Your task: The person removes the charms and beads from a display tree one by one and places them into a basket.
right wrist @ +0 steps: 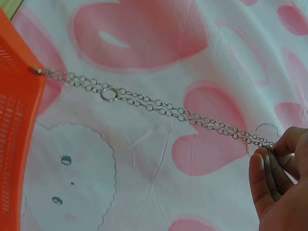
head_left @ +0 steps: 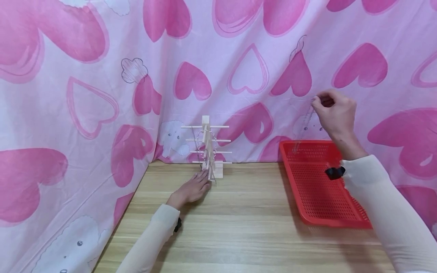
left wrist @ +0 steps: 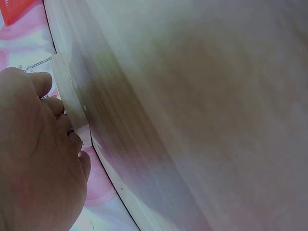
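Observation:
My right hand [head_left: 338,112] is raised above the red basket and pinches a silver chain necklace [right wrist: 154,108] between thumb and fingertips. The chain hangs down doubled, with a larger ring partway along it and its low end level with the basket's rim. On the table at the back stands a wooden rack [head_left: 205,120] with several thin crossbars. A beaded necklace [head_left: 214,142] and thin chains hang from it. My left hand [head_left: 192,188] rests against the rack's base [left wrist: 70,91], fingers extended in the head view; they partly hide the base.
The red perforated basket [head_left: 293,182] stands on the right of the wooden table [head_left: 246,212]. Pink heart-patterned cloth [head_left: 191,81] hangs close behind the rack and along the left side. My right forearm covers part of the basket.

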Motion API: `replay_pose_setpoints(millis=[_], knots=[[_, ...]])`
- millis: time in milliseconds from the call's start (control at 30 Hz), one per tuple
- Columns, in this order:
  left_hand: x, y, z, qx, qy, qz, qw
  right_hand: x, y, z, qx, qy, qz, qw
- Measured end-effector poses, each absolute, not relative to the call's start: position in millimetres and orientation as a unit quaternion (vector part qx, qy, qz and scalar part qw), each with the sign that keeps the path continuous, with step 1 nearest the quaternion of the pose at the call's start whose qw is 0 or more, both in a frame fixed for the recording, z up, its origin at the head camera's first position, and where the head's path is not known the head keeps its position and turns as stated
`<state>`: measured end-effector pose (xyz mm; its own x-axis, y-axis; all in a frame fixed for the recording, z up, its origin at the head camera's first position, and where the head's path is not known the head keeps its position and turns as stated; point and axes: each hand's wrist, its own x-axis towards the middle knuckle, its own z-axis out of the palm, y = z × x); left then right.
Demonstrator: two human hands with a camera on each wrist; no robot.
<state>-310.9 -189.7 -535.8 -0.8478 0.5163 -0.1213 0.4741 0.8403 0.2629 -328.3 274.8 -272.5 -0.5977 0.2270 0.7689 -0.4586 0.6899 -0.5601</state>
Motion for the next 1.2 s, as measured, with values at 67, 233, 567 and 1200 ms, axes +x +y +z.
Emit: replay_pose_setpoints(millis=[67,233,567,1200], knots=[[-311,-190,-536,0.259,0.954,0.114,0.095,-327,280,-273,0.065,-0.807,0.387,0.442],[-310,-189,-534,0.264,0.954,0.11,0.093,-327,292,-274,0.042,-0.809,0.389,0.438],[-305,-187,-526,0.262,0.952,0.128,0.095,-331,313,-282,0.015,-0.822,0.367,0.436],[-304,-186,-526,0.257,0.954,0.123,0.094,-337,347,-302,-0.031,-0.838,0.343,0.423]])
